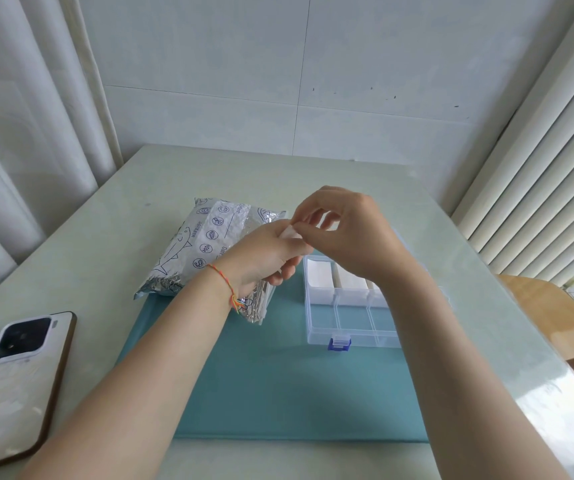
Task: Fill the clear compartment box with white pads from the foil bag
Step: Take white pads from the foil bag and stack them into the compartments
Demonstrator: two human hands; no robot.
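Above the box's (347,306) far left corner, both hands pinch one white pad (290,233). The right hand (351,233) is nearer the box, which sits just below, right of the foil bag (205,244). The left hand (264,258) holds too.

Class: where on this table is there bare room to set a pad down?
Bare: the teal mat nearer than the compartment box, and the tabletop beyond the foil bag. Crowded: between bag and box, where both hands work.

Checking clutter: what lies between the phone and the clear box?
Head view: teal mat and the left forearm lie between phone and clear box.
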